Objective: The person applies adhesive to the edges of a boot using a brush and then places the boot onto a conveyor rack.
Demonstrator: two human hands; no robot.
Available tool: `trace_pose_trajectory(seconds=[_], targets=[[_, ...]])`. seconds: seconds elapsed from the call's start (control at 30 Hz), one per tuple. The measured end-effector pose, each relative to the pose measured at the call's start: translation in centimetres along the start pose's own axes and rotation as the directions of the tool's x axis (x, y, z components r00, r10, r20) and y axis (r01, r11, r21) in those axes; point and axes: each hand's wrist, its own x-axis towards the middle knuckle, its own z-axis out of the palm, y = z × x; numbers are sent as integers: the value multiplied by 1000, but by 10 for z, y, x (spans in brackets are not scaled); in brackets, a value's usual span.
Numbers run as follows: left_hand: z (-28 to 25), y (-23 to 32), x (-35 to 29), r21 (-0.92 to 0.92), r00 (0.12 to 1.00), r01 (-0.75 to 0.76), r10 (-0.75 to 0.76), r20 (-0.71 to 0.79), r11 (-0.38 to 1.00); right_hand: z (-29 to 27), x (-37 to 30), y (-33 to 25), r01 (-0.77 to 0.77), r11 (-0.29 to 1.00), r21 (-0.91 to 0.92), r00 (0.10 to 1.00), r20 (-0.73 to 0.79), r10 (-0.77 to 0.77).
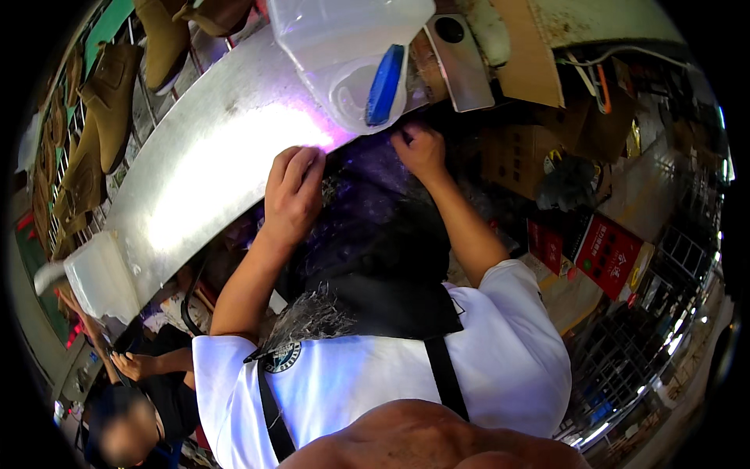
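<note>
My left hand is at the front edge of the shiny metal worktop, its fingers curled together. Whatever it may hold is too small or hidden to name. Below the edge and further right, my right hand is closed too, with thumb and fingers drawn in near a translucent plastic container. Its grip is hidden in shadow. A blue object, perhaps a brush handle, leans inside that container. Between my arms hangs a dark apron with frayed, stringy scraps on it.
Brown ankle boots stand on a rack at the left. A white plastic container sits at the worktop's left end. A metal plate and cardboard lie at the back right. Red boxes are at right; a person is at lower left.
</note>
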Motion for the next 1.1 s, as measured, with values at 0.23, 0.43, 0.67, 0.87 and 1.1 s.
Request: trace_pose_trajectory(seconds=[0.23, 0.43, 0.67, 0.87, 1.1], targets=[[9, 12, -2, -40, 989, 86, -90, -114, 995, -3, -1, -6, -21, 1000, 0, 999, 44, 21], [13, 16, 1, 86, 995, 33, -24, -102, 996, -5, -4, -7, -25, 999, 21, 999, 32, 25], [17, 23, -5, -2, 1000, -14, 14, 0, 1000, -5, -7, -4, -22, 998, 63, 1000, -4, 22], [6, 43, -27, -218, 926, 295, -222, 306, 930, -8, -8, -11, -55, 995, 81, 998, 32, 53], [-40, 75, -28, -618, 718, 696, -350, 601, 366, -9, -10, -6, -22, 983, 184, 998, -57, 33]])
